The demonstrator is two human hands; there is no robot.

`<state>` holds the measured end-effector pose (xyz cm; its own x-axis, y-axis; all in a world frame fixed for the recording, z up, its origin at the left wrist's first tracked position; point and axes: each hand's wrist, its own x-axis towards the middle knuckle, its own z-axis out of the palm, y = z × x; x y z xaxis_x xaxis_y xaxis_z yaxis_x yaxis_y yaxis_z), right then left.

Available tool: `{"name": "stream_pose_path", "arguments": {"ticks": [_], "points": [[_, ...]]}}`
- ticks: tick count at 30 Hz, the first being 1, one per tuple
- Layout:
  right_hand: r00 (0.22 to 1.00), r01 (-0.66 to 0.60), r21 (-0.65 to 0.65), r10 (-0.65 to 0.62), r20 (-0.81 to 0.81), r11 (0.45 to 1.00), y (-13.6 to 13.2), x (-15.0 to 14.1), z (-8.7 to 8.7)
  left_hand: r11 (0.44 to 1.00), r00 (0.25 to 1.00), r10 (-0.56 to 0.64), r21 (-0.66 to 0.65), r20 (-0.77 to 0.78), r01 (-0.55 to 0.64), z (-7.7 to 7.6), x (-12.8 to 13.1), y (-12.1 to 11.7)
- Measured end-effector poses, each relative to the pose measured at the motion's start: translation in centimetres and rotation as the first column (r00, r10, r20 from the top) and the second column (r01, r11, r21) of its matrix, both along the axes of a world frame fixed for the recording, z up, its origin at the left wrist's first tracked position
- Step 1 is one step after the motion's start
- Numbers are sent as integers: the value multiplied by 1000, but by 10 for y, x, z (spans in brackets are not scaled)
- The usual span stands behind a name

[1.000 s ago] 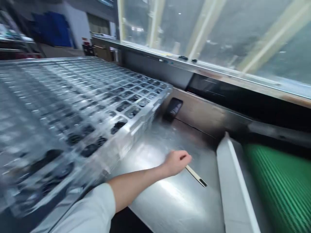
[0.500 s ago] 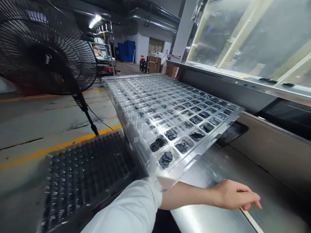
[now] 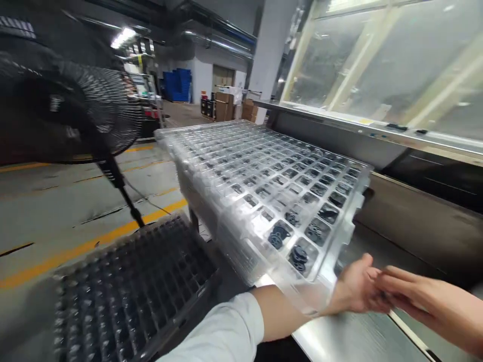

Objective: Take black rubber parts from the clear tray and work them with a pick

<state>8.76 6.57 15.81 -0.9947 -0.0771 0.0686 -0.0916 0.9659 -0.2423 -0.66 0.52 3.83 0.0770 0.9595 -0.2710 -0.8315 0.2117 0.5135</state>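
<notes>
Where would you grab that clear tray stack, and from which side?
Probably take the stack of clear plastic trays by its flat outer rim, coming from the near side, where the left hand is. The rim is a plain edge, clear of the pockets holding black rings.

Bare left forearm (image 3: 285, 314) extending rightward from white sleeve (image 3: 222, 327), left hand (image 3: 356, 286) low in view, fingers loosely spread, right hand (image 3: 426, 296) entering from right edge, right fingers (image 3: 400, 281) overlapping left hand, slightly blurred, grip unclear
</notes>
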Motion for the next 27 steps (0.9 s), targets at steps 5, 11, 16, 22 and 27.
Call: {"name": "stream_pose_path", "arguments": {"ticks": [5, 11, 16, 22, 27], "points": [[985, -70, 135, 47, 167, 988, -34, 28, 28, 996, 996, 85, -6, -2, -86, 25, 15, -44], [962, 163, 416, -237, 134, 895, -10, 107, 89, 993, 980, 117, 30, -160, -114, 24, 17, -45], [670, 693, 502, -720, -183, 518, 15, 255, 175, 971, 945, 226, 139, -238, -197, 10, 12, -39], [-230, 851, 368, -896, -381, -375, 17, 435, 223, 966, 891, 222, 212, -396, -146, 2, 21, -40], [-502, 765, 302, -821, -273, -569, 8, 509, 198, 968, 856, 206, 226, -474, -108, 1, 22, -41]]}}
